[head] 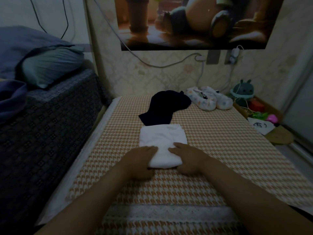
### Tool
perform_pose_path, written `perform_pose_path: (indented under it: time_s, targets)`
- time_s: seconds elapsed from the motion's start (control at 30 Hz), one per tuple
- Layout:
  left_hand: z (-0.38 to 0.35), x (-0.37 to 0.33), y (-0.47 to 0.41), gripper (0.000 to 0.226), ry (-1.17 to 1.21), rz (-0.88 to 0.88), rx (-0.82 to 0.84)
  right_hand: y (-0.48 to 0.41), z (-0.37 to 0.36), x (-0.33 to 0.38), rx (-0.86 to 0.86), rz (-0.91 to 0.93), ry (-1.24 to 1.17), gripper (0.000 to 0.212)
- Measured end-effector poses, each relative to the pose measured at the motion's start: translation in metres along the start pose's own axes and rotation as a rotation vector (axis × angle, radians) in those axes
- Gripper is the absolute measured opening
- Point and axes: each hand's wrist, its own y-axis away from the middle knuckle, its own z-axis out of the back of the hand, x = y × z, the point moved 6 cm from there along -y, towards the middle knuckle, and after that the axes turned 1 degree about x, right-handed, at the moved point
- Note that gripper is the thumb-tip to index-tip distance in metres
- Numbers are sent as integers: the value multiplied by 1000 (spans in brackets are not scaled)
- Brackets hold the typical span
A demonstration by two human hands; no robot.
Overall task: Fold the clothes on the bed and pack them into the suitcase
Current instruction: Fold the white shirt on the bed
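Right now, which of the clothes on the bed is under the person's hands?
The white garment: both the left hand and right hand press on its near end. The dark garment lies beyond it, untouched.

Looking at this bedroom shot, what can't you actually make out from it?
- Suitcase: nowhere in the head view, outside its edges.
- White garment: its near corners are covered by the left hand and right hand; folded, so its type is unclear.
- Dark garment: too dark to identify.
- Wall poster: cut off by the top edge.
- Items beside the bed: dim and too small.
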Motion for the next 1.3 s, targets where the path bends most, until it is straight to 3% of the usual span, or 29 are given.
perform_pose_path:
  time_s: [0.07, 0.13, 0.23, 0.3, 0.37, 0.47, 0.57, 0.63, 0.7, 0.77, 0.87, 0.9, 0.97, 1.07, 1.2, 1.3]
  targets:
    - [-6, 8, -4, 75, 75, 46, 56, 5, 6, 2, 10, -22, -80, 76]
    - [17, 1, -13, 77, 165, 99, 128, 10, 23, 5, -1, -8, -133, 53]
    - [52, 0, -18, 54, 408, 170, 112, 19, 57, 4, -109, 47, -323, 32]
    - [58, 14, -14, 29, 623, 281, 65, 22, 66, -7, -177, 4, -570, 22]
    - [58, 26, -7, 22, 790, 401, 4, 20, 64, -17, -236, -82, -754, 12]
    - [53, 40, -12, 32, 759, 533, -196, 3, 61, -31, -439, -195, -697, 17]
    - [52, 41, -24, 44, 550, 601, -380, -15, 50, -37, -541, -292, -674, 28]
    - [51, 35, -38, 55, 279, 549, -421, -25, 42, -36, -558, -316, -659, 35]
    - [50, 16, -59, 52, 64, 351, -403, -32, 37, -32, -561, -340, -570, 42]
    - [31, -1, -75, 35, 86, 145, -302, -37, 37, -27, -568, -369, -301, 48]
    - [-12, 7, -82, 71, 172, 133, -97, -43, 49, -11, -734, -172, -20, 51]
    - [-23, 10, -81, 76, 189, 128, -51, -47, 50, -6, -716, -76, -22, 50]
    - [-23, 7, -77, 74, 214, 123, -63, -55, 37, 2, -498, 39, -84, 50]
    - [-16, 4, -73, 77, 174, 219, -98, -58, 4, -4, -295, 20, -122, 76]
    - [-28, 8, -65, 92, 166, 305, -23, -63, -7, -15, -259, -41, -204, 89]
    - [-31, 12, -64, 75, 190, 411, 50, -62, -5, -13, -286, -28, -214, 89]
